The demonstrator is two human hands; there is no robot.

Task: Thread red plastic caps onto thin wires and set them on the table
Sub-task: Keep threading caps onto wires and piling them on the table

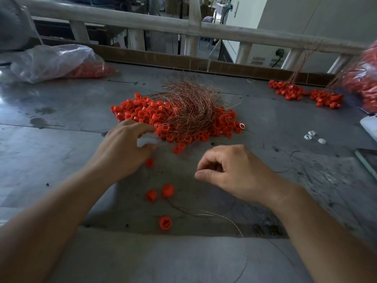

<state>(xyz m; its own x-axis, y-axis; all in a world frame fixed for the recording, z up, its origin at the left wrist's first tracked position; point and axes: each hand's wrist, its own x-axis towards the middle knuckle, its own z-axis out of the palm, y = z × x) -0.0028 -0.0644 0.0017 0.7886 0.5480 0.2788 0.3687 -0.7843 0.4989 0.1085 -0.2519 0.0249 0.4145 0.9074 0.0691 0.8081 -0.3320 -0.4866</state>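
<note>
A heap of red plastic caps lies mid-table with a tangle of thin copper wires on top of it. My left hand rests at the heap's near left edge, its fingers curled round something white. My right hand hovers near the table with fingers curled and thumb meeting the forefinger; whether a wire is pinched there is unclear. Loose caps lie close by: one under my left hand, two between my arms, one nearer me. A thin wire trails from the cap on the right.
Caps strung on wires lie at the far right. Clear bags of red caps sit at far left and far right. Small white pieces lie right of the heap. A pale railing and a cardboard strip border the table's far edge.
</note>
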